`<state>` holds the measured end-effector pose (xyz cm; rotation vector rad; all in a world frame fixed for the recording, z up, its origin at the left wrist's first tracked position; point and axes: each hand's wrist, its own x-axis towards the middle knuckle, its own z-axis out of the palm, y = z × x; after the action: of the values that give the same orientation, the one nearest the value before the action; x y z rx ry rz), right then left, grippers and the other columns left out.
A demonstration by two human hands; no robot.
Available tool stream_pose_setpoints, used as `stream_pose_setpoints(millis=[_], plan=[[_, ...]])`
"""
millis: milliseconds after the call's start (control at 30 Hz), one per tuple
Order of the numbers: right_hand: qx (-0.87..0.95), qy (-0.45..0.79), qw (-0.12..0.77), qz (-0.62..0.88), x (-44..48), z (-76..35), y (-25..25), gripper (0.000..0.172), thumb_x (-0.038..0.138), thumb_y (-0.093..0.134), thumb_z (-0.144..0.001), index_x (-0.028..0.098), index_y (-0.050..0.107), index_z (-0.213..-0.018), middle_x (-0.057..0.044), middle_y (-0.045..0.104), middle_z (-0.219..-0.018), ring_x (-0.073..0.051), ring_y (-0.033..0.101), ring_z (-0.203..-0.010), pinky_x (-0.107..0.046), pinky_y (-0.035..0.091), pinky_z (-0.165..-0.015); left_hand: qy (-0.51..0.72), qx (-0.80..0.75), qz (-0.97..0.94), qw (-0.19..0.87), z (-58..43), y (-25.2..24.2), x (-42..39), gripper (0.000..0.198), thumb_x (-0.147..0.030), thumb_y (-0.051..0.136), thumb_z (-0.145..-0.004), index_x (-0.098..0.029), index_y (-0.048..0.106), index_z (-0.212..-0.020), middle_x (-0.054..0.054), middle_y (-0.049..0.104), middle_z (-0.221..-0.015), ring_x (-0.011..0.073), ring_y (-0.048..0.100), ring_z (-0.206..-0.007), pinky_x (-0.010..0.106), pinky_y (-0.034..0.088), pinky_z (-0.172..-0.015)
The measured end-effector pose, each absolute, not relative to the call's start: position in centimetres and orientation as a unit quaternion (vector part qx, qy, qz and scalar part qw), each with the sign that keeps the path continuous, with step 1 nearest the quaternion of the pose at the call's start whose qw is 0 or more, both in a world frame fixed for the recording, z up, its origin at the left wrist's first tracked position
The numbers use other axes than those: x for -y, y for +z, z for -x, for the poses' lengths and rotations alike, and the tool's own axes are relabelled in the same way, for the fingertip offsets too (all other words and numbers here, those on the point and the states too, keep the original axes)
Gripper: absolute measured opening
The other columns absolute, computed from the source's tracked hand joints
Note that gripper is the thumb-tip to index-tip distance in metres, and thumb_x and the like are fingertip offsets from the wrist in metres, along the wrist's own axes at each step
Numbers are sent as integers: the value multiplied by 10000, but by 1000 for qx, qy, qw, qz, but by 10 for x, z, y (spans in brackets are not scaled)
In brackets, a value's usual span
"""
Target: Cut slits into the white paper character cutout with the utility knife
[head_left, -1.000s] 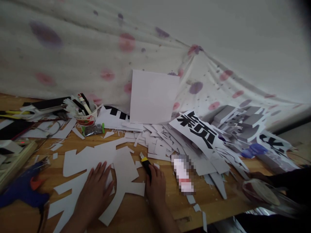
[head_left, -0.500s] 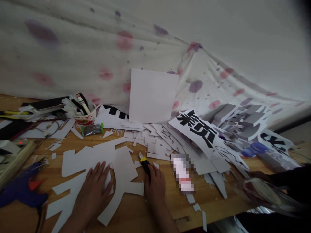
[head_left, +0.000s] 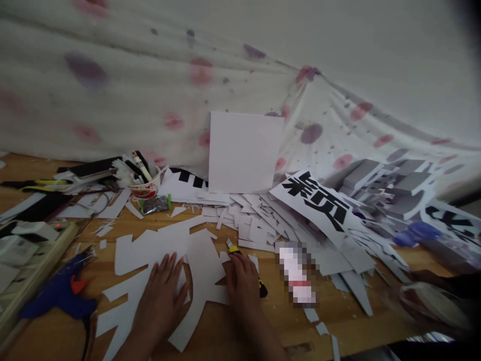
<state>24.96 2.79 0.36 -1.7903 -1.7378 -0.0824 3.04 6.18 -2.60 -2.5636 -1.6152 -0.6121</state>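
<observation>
My left hand (head_left: 162, 293) lies flat, fingers stretched, on a large white cut-out board shape (head_left: 205, 265) with notched edges. To its right, my right hand (head_left: 244, 286) is closed over a yellow and black utility knife (head_left: 234, 248). The knife's blade end points up and left past my fingers, and its black tail shows at the right side of my hand. The middle of the knife is hidden by the hand. The right part of the white shape reaches beside this hand.
A blue glue gun (head_left: 62, 293) and a power strip (head_left: 63, 245) lie at left. A tub of pens (head_left: 145, 189) stands behind. Board scraps (head_left: 248, 220) pile up mid-table, near a printed character sheet (head_left: 311, 200). Another person's hand (head_left: 432, 276) holds a roundish object at right.
The view has shifted, so things sit farther right. My right hand has moved over the knife, whose tail now shows at the hand's right. My left hand stays flat on the board.
</observation>
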Motion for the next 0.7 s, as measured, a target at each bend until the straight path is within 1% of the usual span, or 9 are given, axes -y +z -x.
stream_pose_setpoints(millis=[100, 233, 333, 433, 500, 567, 633, 700], plan=[[681, 27, 317, 660, -36, -230, 10, 368, 99, 439, -779, 181, 517, -1128, -93, 585, -1054, -212, 507, -1003, -379, 427, -872, -209, 528, 823, 13, -30, -26, -61, 505, -411, 414, -826, -129, 486, -1239, 135, 432, -1352, 261, 306, -1297, 476, 265, -1051], [651, 83, 275, 703, -51, -211, 12, 434, 98, 504, -702, 174, 523, -1128, -110, 587, -1046, -267, 523, -967, -423, 419, -854, -203, 531, 823, 13, -30, -25, -62, 505, -414, 410, -830, -137, 478, -1247, 136, 431, -1352, 265, 310, -1294, 481, 281, -1042], [599, 144, 269, 740, -65, -210, 16, 457, 109, 563, -627, 181, 538, -1078, -115, 582, -1034, -285, 531, -946, -431, 410, -836, -207, 530, 823, 7, -30, -25, -61, 514, -423, 412, -828, -128, 478, -1243, 145, 432, -1350, 269, 307, -1295, 482, 284, -1041], [544, 239, 272, 757, -76, -217, 23, 385, 147, 600, -602, 178, 553, -982, -88, 591, -947, -253, 547, -914, -388, 411, -818, -225, 529, 818, -13, -30, -25, -59, 496, -408, 424, -822, -141, 482, -1236, 139, 434, -1351, 266, 308, -1296, 483, 276, -1047], [527, 283, 265, 756, -80, -222, 29, 296, 172, 616, -591, 184, 560, -882, -47, 596, -835, -219, 570, -818, -343, 434, -747, -252, 524, 813, -31, -31, -24, -61, 475, -397, 430, -816, -156, 490, -1221, 130, 447, -1343, 268, 333, -1282, 485, 287, -1041], [524, 297, 263, 754, -80, -225, 34, 240, 180, 614, -589, 189, 546, -819, -16, 587, -756, -188, 574, -721, -299, 442, -660, -293, 522, 800, -50, -32, -19, -68, 442, -382, 417, -820, -177, 496, -1203, 117, 455, -1335, 259, 374, -1257, 470, 331, -1019], [524, 298, 269, 751, -79, -225, 40, 237, 173, 594, -600, 191, 520, -824, -9, 584, -758, -173, 573, -705, -277, 434, -631, -328, 523, 784, -61, -35, -11, -82, 419, -371, 405, -826, -186, 496, -1190, 112, 458, -1326, 245, 408, -1230, 440, 374, -991], [525, 303, 283, 743, -77, -222, 45, 256, 159, 571, -608, 195, 483, -846, -17, 589, -803, -173, 579, -746, -277, 428, -654, -338, 522, 781, -60, -40, 1, -100, 425, -372, 415, -820, -167, 495, -1184, 123, 468, -1305, 245, 422, -1213, 422, 378, -987]])
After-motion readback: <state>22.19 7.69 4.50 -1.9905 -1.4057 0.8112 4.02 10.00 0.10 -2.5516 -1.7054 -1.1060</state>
